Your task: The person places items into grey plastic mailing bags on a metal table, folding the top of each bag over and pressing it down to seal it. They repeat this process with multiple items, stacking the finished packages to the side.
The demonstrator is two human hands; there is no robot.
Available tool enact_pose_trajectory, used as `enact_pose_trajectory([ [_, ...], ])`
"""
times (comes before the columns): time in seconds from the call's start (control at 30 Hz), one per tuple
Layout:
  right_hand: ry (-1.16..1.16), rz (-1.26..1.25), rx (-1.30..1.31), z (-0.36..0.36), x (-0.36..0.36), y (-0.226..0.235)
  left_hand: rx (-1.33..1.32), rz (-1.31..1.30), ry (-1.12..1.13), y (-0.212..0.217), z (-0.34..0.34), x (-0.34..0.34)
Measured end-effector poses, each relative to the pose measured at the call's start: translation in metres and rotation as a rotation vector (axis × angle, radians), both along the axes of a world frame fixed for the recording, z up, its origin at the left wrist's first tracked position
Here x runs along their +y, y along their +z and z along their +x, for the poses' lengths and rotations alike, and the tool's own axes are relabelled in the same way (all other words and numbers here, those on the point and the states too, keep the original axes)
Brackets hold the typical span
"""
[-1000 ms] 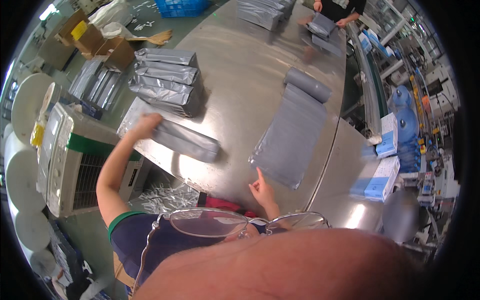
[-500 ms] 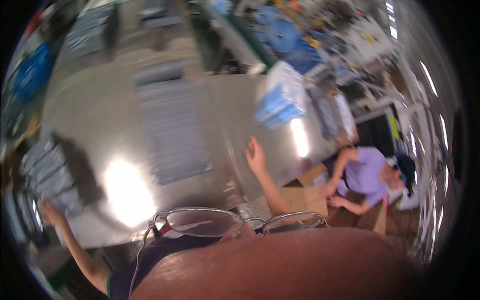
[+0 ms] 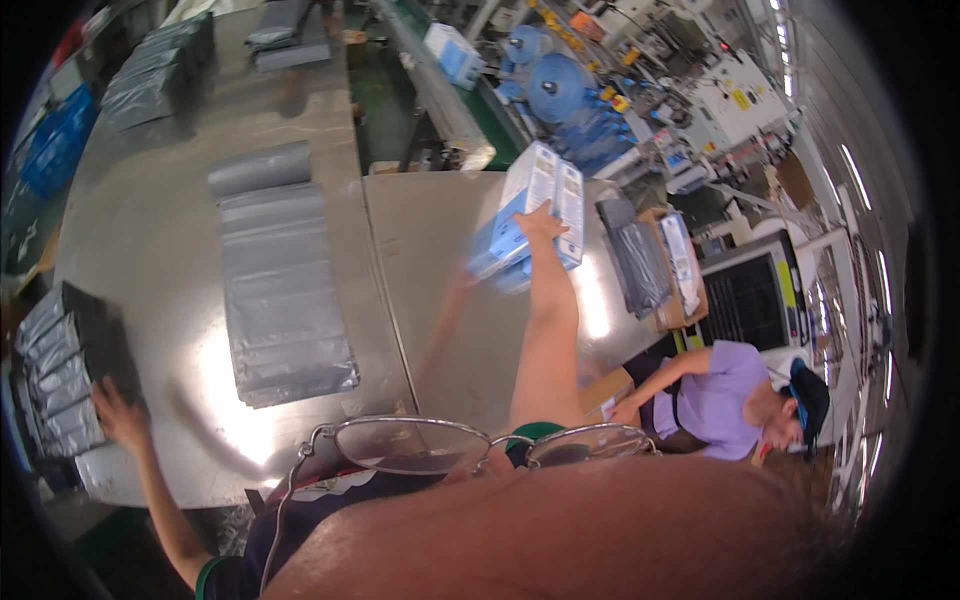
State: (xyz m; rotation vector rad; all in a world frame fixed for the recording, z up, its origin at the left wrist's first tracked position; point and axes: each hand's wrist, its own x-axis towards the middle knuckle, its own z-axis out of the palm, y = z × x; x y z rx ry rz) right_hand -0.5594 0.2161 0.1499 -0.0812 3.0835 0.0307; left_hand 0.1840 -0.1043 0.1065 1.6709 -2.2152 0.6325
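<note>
My right hand (image 3: 540, 222) reaches out over the steel table (image 3: 420, 260) and rests on a stack of blue and white flat packs (image 3: 535, 205) at the table's far right; whether the fingers grip it I cannot tell for sure. My left hand (image 3: 120, 415) lies with fingers spread at the near left edge, touching a pile of grey plastic bags (image 3: 60, 375). A long overlapping row of grey bags (image 3: 275, 275) lies flat between the two hands.
More grey bag piles (image 3: 160, 70) sit at the far left and far end (image 3: 290, 35). A seated person in a purple shirt (image 3: 715, 395) works by a cardboard box (image 3: 650, 260) at right. Blue rolls (image 3: 560, 85) and machines stand beyond. Glasses (image 3: 460, 445) hang at the bottom.
The view has swung to the right. My right hand went from the near table edge out to the blue and white packs; my left hand stays at the grey pile.
</note>
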Motion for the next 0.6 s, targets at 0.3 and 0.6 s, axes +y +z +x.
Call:
enact_pose_trajectory([
  [0.3,0.701,-0.527,-0.248,0.117,-0.015,0.046,0.34,0.504,-0.526,-0.042,-0.1,0.062],
  [0.6,1.946,-0.325,0.301,0.317,-0.027,-0.01,0.564,0.626,-0.801,-0.053,-0.159,0.055],
])
